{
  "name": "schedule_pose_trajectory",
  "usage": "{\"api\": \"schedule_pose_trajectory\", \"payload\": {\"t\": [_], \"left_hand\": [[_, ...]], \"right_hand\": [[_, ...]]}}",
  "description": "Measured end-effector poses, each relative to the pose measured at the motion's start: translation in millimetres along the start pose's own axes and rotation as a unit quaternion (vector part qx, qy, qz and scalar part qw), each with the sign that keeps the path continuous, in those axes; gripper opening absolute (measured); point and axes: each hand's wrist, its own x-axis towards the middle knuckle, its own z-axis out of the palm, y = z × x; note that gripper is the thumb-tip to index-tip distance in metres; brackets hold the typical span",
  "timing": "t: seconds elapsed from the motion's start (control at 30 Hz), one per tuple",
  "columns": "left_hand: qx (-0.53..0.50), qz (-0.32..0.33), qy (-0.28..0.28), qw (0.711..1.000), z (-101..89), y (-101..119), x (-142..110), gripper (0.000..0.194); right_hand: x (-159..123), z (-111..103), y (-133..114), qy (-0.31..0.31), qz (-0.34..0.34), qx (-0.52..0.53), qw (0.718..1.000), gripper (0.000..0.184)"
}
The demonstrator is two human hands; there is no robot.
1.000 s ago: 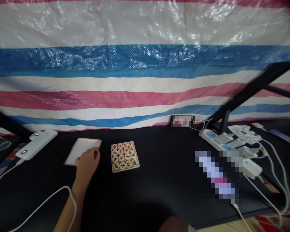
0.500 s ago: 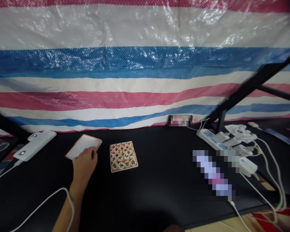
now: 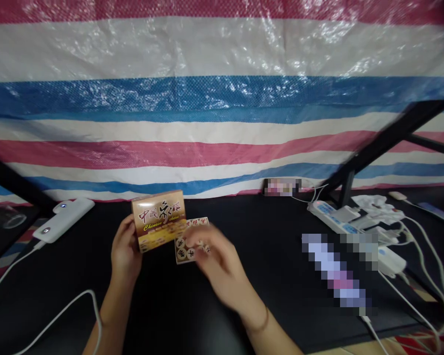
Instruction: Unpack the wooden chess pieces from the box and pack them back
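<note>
My left hand [image 3: 126,249] is closed on the left edge of a box lid [image 3: 161,222] printed "Chinese chess", its decorated face turned toward me. Behind the lid's lower right corner lies an open tray [image 3: 181,261] of round Chinese chess pieces [image 3: 180,254], marked in red and black. Over the tray's right part hovers my right hand [image 3: 218,264], blurred, its fingers apart and bent toward the lid and the pieces. Nothing shows in its grasp. That hand and the lid hide several of the pieces.
A white device [image 3: 64,221] with a cable stands at the left. On the right are a pixelated phone-like slab [image 3: 335,271], a power strip [image 3: 327,215] and tangled white cables. A small pixelated screen [image 3: 282,187] leans against the striped sheet [image 3: 207,153] at the back.
My left hand has lifted the lid off the table, turned its printed side toward me and brought it right, beside the tray. My right hand has come into view over the pieces.
</note>
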Motion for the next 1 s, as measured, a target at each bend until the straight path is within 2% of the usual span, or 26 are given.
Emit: {"api": "schedule_pose_trajectory", "payload": {"t": [0.07,0.17,0.27,0.37,0.47,0.57,0.63,0.83,1.0], "left_hand": [[-0.055,-0.067,-0.050,0.995,9.4,-1,-6,0.041],[-0.076,-0.121,-0.096,0.985,22.2,-9,-14,0.050],[-0.038,-0.119,-0.095,0.988,27.0,-25,-16,0.058],[0.122,-0.070,-0.084,0.986,24.4,-39,-12,0.045],[0.280,-0.016,-0.128,0.951,22.2,-45,-9,0.041],[0.350,0.021,-0.155,0.924,23.6,-48,-8,0.044],[0.388,0.036,-0.153,0.908,24.6,-49,-7,0.043],[0.521,-0.025,-0.201,0.829,21.3,-43,-11,0.034],[0.575,-0.039,-0.233,0.783,20.2,-37,-16,0.027]], "right_hand": [[11,2,7,0.019,0.021,0.044,0.999,0.046],[26,7,24,-0.003,0.063,0.126,0.990,0.051],[31,8,37,0.012,0.092,0.107,0.990,0.047],[32,6,42,0.034,0.116,0.005,0.993,0.044],[33,5,46,0.038,0.154,-0.111,0.981,0.041],[34,7,51,0.041,0.183,-0.209,0.960,0.041],[35,7,52,0.011,0.193,-0.260,0.946,0.040],[31,-1,40,-0.108,0.240,-0.350,0.899,0.043],[23,-7,37,-0.166,0.251,-0.362,0.882,0.047]]}}
